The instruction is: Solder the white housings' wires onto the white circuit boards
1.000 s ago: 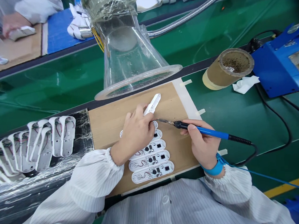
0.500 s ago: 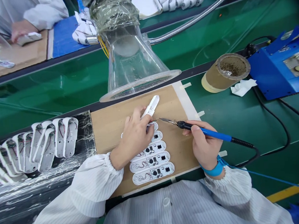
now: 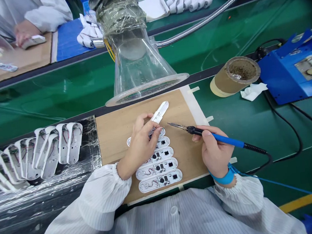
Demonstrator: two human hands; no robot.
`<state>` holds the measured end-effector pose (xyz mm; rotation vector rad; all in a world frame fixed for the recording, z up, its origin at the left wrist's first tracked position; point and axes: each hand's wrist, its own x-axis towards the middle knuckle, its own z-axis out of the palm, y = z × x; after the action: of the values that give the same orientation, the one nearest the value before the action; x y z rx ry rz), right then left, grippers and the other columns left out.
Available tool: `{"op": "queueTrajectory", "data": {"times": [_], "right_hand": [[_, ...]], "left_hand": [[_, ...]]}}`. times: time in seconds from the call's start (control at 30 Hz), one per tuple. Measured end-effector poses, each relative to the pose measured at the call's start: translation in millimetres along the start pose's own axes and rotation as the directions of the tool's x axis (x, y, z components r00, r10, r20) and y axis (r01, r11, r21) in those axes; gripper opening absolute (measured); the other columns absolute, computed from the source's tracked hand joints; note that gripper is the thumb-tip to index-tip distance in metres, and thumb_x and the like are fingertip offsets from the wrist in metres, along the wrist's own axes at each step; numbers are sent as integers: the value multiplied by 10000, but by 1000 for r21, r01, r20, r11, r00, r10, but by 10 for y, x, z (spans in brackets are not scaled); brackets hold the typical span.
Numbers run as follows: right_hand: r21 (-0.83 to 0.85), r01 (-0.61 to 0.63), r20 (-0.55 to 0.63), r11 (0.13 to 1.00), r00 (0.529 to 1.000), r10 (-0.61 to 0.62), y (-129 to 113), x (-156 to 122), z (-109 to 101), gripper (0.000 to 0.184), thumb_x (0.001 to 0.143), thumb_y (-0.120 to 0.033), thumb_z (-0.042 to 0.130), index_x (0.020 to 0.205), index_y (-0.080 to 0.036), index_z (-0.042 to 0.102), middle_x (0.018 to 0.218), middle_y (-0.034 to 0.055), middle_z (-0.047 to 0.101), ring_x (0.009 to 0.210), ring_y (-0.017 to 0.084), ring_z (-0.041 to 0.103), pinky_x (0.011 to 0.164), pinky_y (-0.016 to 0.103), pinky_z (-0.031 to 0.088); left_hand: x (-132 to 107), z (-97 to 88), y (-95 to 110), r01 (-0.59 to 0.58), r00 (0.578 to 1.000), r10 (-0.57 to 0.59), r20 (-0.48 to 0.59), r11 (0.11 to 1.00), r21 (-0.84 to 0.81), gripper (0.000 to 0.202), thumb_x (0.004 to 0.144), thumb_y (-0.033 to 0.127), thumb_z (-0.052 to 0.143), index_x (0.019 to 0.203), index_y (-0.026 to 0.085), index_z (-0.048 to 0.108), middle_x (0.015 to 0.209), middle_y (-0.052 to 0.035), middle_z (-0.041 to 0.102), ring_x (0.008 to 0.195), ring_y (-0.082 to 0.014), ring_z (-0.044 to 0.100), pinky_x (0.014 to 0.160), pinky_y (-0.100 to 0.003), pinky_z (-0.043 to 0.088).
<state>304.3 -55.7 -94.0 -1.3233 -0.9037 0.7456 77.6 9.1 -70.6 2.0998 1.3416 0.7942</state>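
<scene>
The right hand point(image 3: 215, 150) grips a soldering iron point(image 3: 216, 137) by its blue and black handle, the metal tip pointing left and slightly up, a little apart from the other hand's fingers. A blue wristband point(image 3: 224, 178) circles that wrist.

The left hand point(image 3: 139, 143) is curled, palm down, with thumb and forefinger close together over the far end of a column of white oval pieces point(image 3: 160, 181). Whatever lies between those fingertips is too small to make out, so I cannot tell whether they grasp it.

Five oval pieces lie one beyond another, each carrying dark electronic parts; the farthest is partly hidden by the left hand. Just beyond its fingers, a long white piece point(image 3: 160, 112) lies slanted. All of these are on a brown cardboard sheet point(image 3: 184, 136), which rests on a green tabletop point(image 3: 233, 118).

To the left, curved white shells point(image 3: 74, 144) with thin wires inside sit in a overlapping row on shiny black wrapping point(image 3: 88, 139). Above the cardboard's far edge hangs a clear funnel-shaped hood point(image 3: 142, 68). To the right stand a brown round container point(image 3: 234, 76), a crumpled white tissue point(image 3: 253, 91) and a blue box point(image 3: 289, 72). At upper left, a co-worker's hand point(image 3: 26, 32) touches a white part point(image 3: 34, 41).
</scene>
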Motion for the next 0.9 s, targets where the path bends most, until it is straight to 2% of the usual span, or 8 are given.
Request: {"op": "queueTrajectory", "data": {"times": [0.13,0.27,0.37,0.9], "right_hand": [[22,-13,1,1000,1000,13,9,-16,-19,166,999,-358,723,1002,-242,841,810,25,800,636,177,747,641,325,593],[7,-19,41,1000,999,18,5,-39,-47,161,1008,-336,712,1014,-244,844,793,20,796,647,174,746,670,328,595],[-17,-34,75,999,997,36,-24,-54,-58,148,1006,-318,715,1019,-247,845,797,17,792,665,173,751,663,316,598],[-100,-10,152,995,988,25,-122,-72,-21,129,978,-255,712,1000,-258,839,797,5,805,654,169,764,616,287,630]], "left_hand": [[-55,-3,-14,-11,1000,11,17,1000,-13,125,1066,178,571,972,211,647,1427,-125,531,1286,-251,619,1115,-491,555],[-103,16,-39,-26,999,24,35,999,48,143,1062,154,551,961,202,640,1456,-146,523,1415,-294,546,1177,-551,507],[-105,39,-51,-30,999,27,42,996,83,145,1059,147,543,955,198,631,1471,-157,512,1440,-311,527,1193,-584,488],[-109,86,-44,-74,997,75,5,980,186,138,1036,117,562,930,194,605,1467,-169,527,1387,-349,556,1120,-606,526]]}}
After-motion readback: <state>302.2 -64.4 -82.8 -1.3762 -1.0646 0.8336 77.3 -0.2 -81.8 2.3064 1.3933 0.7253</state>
